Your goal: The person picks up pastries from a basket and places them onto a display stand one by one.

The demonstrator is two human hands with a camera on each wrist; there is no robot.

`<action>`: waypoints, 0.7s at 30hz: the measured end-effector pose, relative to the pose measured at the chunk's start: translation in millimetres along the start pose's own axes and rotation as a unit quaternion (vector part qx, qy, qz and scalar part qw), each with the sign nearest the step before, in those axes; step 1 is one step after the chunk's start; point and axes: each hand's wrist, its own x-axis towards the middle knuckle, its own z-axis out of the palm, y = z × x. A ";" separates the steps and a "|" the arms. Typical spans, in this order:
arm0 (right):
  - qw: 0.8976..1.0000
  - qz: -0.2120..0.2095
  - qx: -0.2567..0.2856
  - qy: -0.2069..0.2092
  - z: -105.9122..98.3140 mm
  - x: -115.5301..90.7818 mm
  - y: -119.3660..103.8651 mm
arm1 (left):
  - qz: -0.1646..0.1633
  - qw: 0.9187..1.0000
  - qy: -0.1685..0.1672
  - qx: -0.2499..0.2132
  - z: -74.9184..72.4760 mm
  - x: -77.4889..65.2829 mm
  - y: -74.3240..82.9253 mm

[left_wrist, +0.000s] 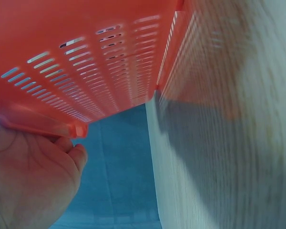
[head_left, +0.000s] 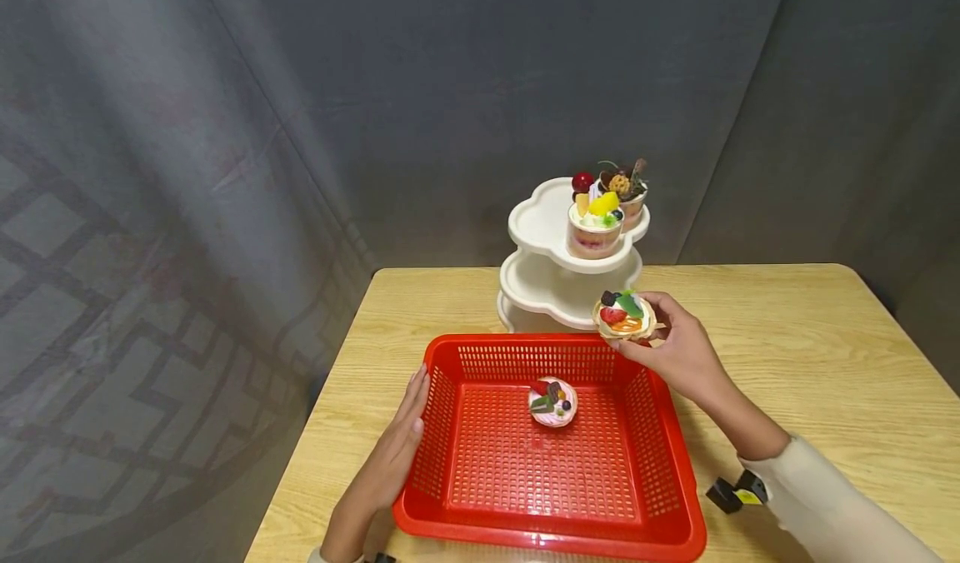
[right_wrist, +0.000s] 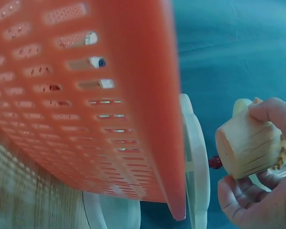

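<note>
One tart (head_left: 624,316) — pale crust (right_wrist: 243,145), green leaf (head_left: 628,304) — pinched by right hand (head_left: 684,351); left hand (head_left: 392,455) straight-fingered against basket (head_left: 480,341).

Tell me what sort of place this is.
Probably a staged tabletop setup rather than a working kitchen or shop: plain grey cloth hangs behind a wood-grain table, which holds a red basket and a white tiered stand.

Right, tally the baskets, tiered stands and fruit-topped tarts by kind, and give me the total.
Red basket: 1
White tiered stand: 1
Fruit-topped tarts: 2, the held tart in the right hand and the other tart inside the basket
Total: 4
</note>
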 end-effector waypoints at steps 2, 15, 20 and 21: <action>1.000 0.000 -0.001 0.001 0.9 2.1 1.3 | 0.001 1.000 0.000 -0.002 -0.2 0.0 0.2; 1.000 -0.001 -0.011 0.009 1.7 13.3 1.0 | 0.012 1.000 0.004 -0.014 -0.3 0.4 0.9; 1.000 -0.007 -0.022 0.021 3.1 17.5 3.7 | 0.015 1.000 0.005 -0.020 0.0 0.4 1.2; 0.999 -0.009 -0.021 0.024 3.3 18.3 4.0 | 0.014 1.000 0.004 -0.021 0.1 0.3 1.3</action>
